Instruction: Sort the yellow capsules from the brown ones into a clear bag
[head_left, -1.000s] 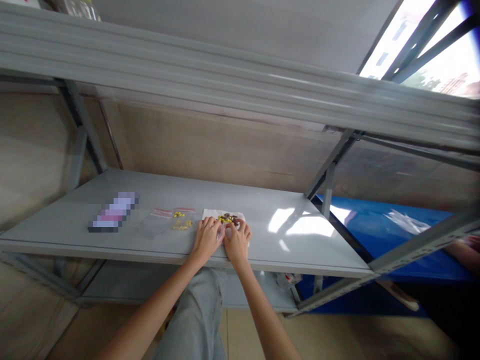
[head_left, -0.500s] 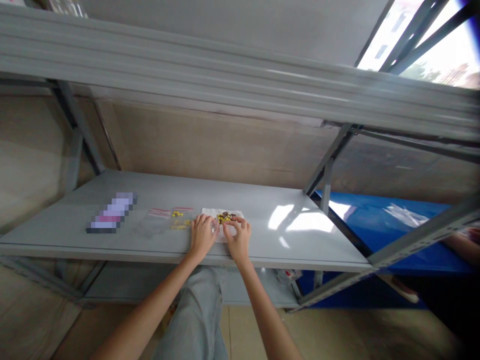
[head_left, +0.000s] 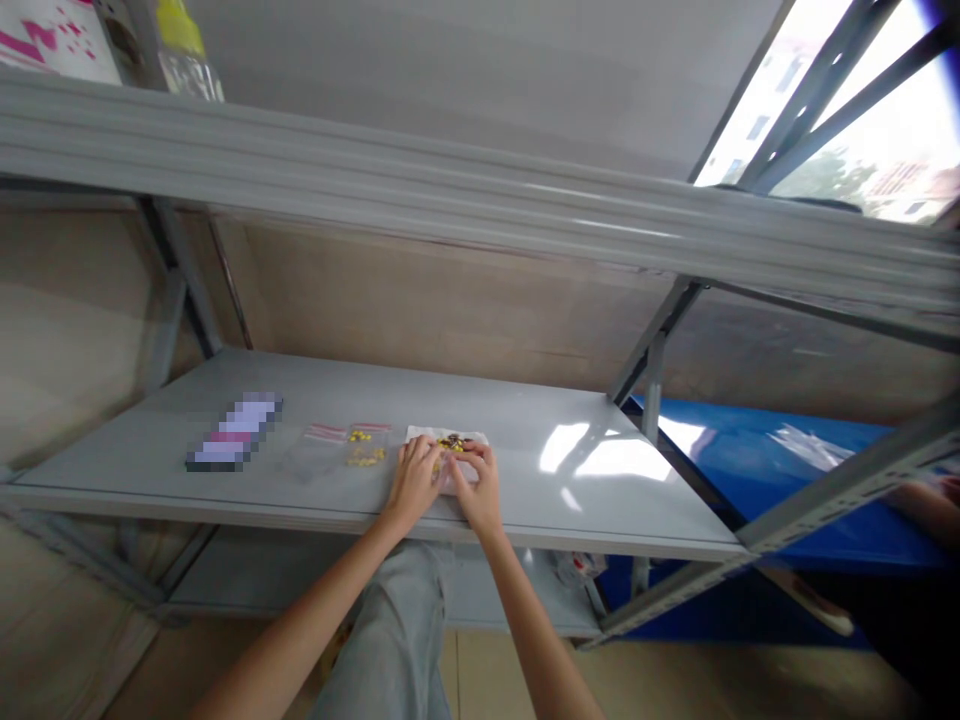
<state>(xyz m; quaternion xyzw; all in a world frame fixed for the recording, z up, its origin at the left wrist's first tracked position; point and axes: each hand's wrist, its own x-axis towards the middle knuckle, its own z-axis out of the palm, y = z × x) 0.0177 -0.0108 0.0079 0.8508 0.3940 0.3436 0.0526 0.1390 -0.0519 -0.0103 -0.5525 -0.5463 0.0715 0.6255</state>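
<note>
My left hand [head_left: 415, 478] rests at the left side of a white sheet [head_left: 413, 432], its fingers bent and drawn together. Whatever they grip is too small or hidden to make out. On the sheet lies a heap of small yellow and dark pieces [head_left: 454, 442]. My right hand [head_left: 478, 487] is over the sheet's right part, thumb and fingers curled in at the heap's near edge; what sits between them is unclear. Just left of my left hand, a clear zip bag [head_left: 381, 435] with a red-striped top holds small yellow pieces [head_left: 366, 457].
Another clear zip bag [head_left: 325, 433] lies further left, then a pixelated phone-shaped object [head_left: 236, 432]. A metal beam [head_left: 450, 215] crosses above the grey shelf [head_left: 510, 400]. A yellow-capped bottle [head_left: 184, 50] stands overhead. At right are a blue surface [head_left: 757, 450] and a person's arm [head_left: 926, 510].
The view has tilted upward, showing more of the upper shelf. My left fingers have shifted closer to the heap and my right hand; the clear rounded thing by my left thumb no longer shows.
</note>
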